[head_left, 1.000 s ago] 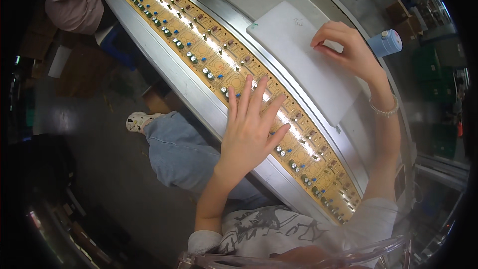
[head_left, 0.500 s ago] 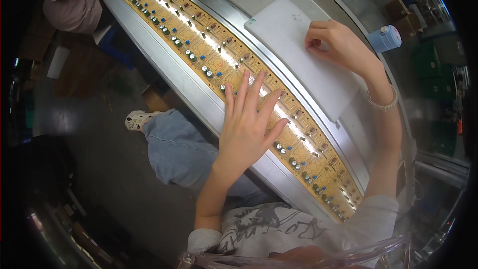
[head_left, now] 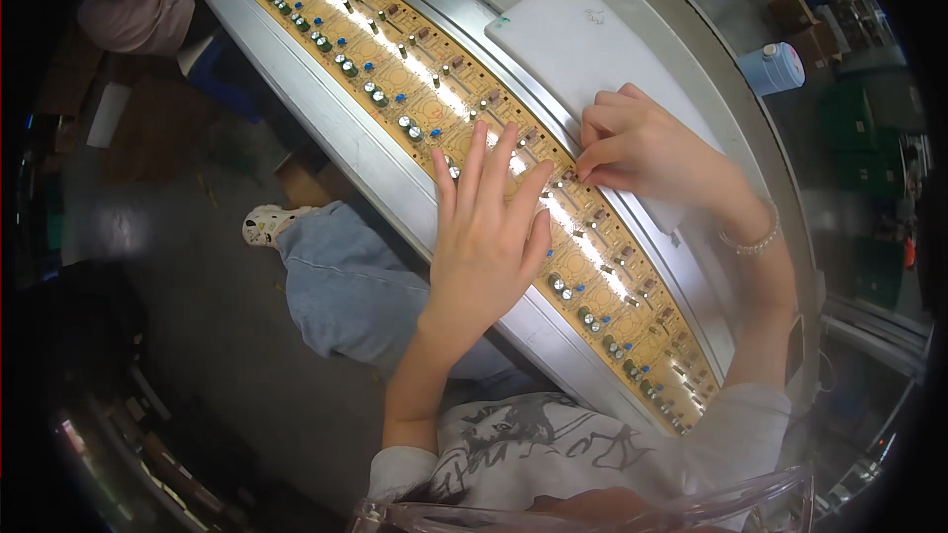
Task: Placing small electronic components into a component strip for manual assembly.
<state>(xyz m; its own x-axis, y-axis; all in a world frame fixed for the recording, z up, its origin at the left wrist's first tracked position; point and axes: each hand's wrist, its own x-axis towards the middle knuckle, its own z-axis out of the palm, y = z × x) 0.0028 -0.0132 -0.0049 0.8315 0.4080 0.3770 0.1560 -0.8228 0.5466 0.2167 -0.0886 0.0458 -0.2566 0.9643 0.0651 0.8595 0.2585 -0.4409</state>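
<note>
A long row of yellow-brown circuit boards (head_left: 393,123), set with small capacitors and other parts, runs diagonally along the metal rails. My left hand (head_left: 486,237) lies over the boards, palm down, fingers spread and holding nothing. Across from it, my right hand (head_left: 652,153) has thumb and fingers pinched together at the boards' far edge. Whatever is between those fingertips is too small to make out. Partly under the right hand and forearm lies a white flat slab (head_left: 583,30), with small marks near its far end.
A light blue bottle (head_left: 772,69) stands right of the slab. At the far left another person (head_left: 138,15) sits by the line, an arm reaching to its far end. The near metal rail (head_left: 326,143) borders the boards. Cardboard boxes (head_left: 793,15) are at the far right.
My right hand has come down and left from above the white slab to the far edge of the boards. My left hand has shifted slightly left, its thumb drawn closer to the fingers.
</note>
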